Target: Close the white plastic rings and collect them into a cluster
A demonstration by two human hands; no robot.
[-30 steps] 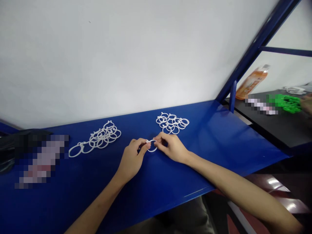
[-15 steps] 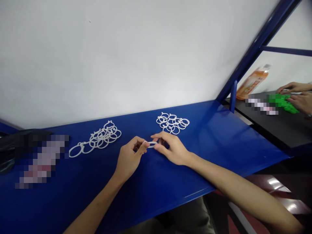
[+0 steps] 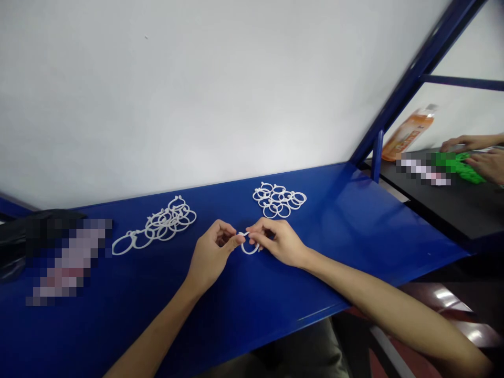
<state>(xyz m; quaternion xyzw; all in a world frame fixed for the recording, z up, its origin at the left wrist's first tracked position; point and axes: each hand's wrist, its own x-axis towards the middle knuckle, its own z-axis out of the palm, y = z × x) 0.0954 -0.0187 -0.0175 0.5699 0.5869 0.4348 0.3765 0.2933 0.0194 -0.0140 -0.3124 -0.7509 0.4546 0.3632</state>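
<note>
A small white plastic ring (image 3: 249, 245) is pinched between my left hand (image 3: 212, 255) and my right hand (image 3: 277, 242), just above the blue table (image 3: 354, 231). Both hands grip its upper ends with thumb and fingers, and its loop hangs down between them. Beyond my right hand lies a loose pile of white rings (image 3: 279, 199). To the left of my left hand stretches a chain of linked white rings (image 3: 159, 226), flat on the table.
A white wall rises behind the table. A blue frame post (image 3: 409, 79) slants up at the right. Past it, on a dark table (image 3: 444, 205), another person's hands (image 3: 476, 152) handle green parts (image 3: 459, 164) next to an orange bottle (image 3: 408, 132). A black object (image 3: 16, 236) sits far left.
The ring turned between my fingers: first upright, then flat and edge-on, now with its loop hanging down. The neighbouring person's hands came to the green parts at the right.
</note>
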